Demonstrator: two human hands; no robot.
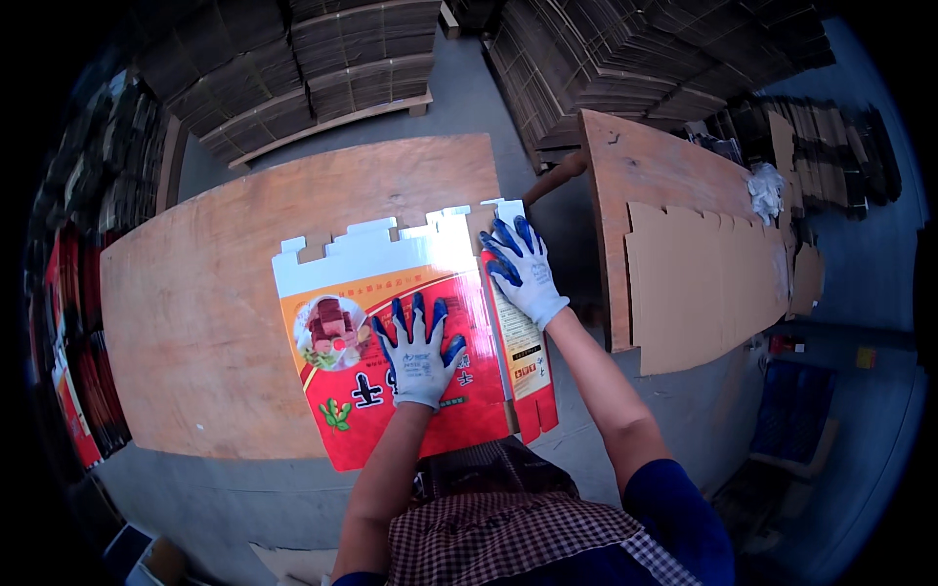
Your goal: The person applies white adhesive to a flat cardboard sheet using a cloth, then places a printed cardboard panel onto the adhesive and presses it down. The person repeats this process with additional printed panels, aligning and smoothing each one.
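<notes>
A flat, die-cut cardboard box blank [391, 269], printed red, yellow and white, lies on the wooden table at its right end. My left hand [420, 356], in a white glove with blue fingers, rests on the blank's red panel with the fingers spread. On the narrow side panel at the blank's right edge lies my right hand [523, 269], gloved the same way, its fingers apart and pointing away from me. The notched flaps [366, 234] of the blank face the far side. Part of the printing is hidden under my left hand.
The wooden table [205, 322] extends to the left. A second wooden table [625, 176] on the right bears a brown cardboard sheet [699, 283] and crumpled clear plastic [767, 190]. Cardboard stacks [371, 59] stand on pallets behind. More stacked blanks [88, 342] line the left side.
</notes>
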